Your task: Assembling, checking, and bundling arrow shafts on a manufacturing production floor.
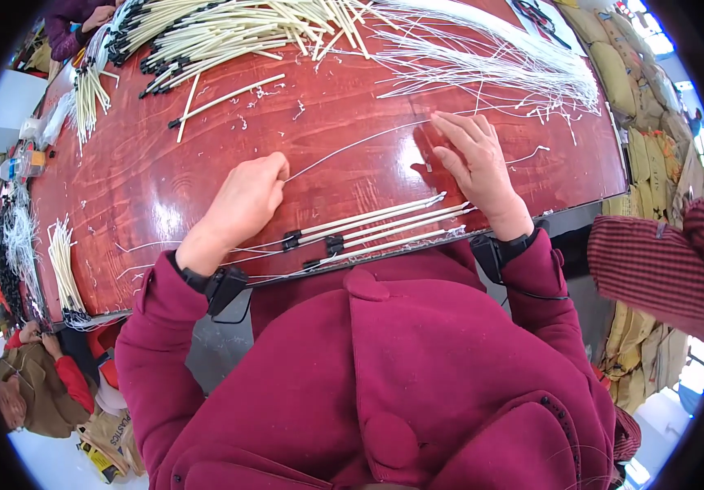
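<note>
White wire (352,144) is stretched at twelve o'clock over the red table (140,171), between the left hand (246,196) at ten and the right hand (480,163) at two. The left fingers are curled together, with the wire apparently pinched at the thumb side; the right fingers are extended, slightly parted, and whether the wire is gripped there cannot be told. Light, even tension is probably best applied so kinks are avoided; snagging on the wire bundle (499,57) at one o'clock should be guarded against.
</note>
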`<state>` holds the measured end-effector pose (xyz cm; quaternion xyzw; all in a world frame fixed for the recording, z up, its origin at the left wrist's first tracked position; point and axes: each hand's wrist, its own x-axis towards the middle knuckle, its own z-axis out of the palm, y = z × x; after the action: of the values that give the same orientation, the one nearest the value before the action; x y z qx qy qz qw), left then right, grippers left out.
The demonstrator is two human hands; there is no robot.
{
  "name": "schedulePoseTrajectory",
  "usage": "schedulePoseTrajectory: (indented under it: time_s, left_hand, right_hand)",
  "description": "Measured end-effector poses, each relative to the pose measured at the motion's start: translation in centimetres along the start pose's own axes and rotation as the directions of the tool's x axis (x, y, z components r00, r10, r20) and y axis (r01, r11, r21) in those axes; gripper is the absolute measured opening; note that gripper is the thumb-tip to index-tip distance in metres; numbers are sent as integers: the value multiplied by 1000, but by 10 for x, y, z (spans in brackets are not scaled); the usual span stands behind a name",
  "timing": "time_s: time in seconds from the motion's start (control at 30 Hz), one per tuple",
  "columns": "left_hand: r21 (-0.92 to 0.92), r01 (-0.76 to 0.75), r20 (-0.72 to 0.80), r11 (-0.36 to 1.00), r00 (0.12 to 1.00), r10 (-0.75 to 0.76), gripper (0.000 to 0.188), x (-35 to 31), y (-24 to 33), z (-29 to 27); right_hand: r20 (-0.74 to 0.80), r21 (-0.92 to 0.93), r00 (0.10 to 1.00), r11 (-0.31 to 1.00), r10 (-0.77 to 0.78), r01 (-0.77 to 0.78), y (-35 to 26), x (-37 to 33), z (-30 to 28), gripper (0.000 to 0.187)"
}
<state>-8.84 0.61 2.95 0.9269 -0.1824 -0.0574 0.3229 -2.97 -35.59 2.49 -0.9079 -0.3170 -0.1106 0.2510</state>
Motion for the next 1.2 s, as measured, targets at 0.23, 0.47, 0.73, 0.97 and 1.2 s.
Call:
schedulePoseTrajectory:
  time_s: [0.23, 0.47, 0.73, 0.97, 1.2]
  left_hand:
    - [6, 98, -17, 995, 995, -98, 6, -25, -10, -13]
    - [-10, 117, -31, 993, 993, -118, 7, -30, -17, -18]
    - [-11, 113, -42, 994, 993, -113, 7, -31, -25, -18]
    - [186, 269, -31, 945, 963, -268, 10, -17, -24, -36]
    - [505, 62, -277, 861, 956, 94, 12, 59, -74, -46]
  right_hand:
    - [142, -77, 989, 996, -43, 54, -9, 11, 20, 56]
    - [173, -29, 980, 994, -97, 104, 3, -4, 23, 82]
    - [259, -53, 960, 990, -109, 127, 2, 2, 18, 77]
    - [299, 59, 941, 988, -156, 145, -1, 13, 12, 73]
    - [278, 6, 954, 994, -109, 112, 5, 0, 11, 67]
